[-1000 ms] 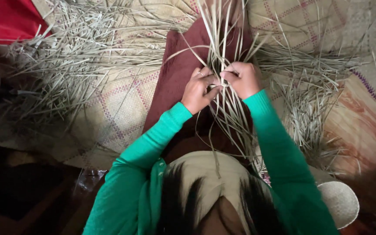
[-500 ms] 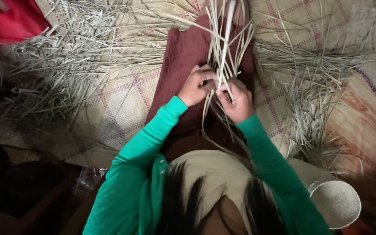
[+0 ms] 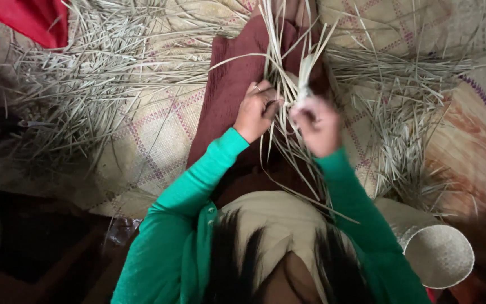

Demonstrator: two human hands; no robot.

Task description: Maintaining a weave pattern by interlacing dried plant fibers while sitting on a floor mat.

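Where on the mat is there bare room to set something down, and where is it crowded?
The barest patch of the checked woven mat lies between the left straw pile and the maroon cloth over the lap. Another shows at top right. It is crowded at the right straw pile and around both hands, left hand and right hand, in the strip bundle.

Dry, matt straw strips [image 3: 288,73] all over, a coarse woven checked mat [image 3: 153,141], and ribbed maroon cloth [image 3: 232,84] that looks soft.
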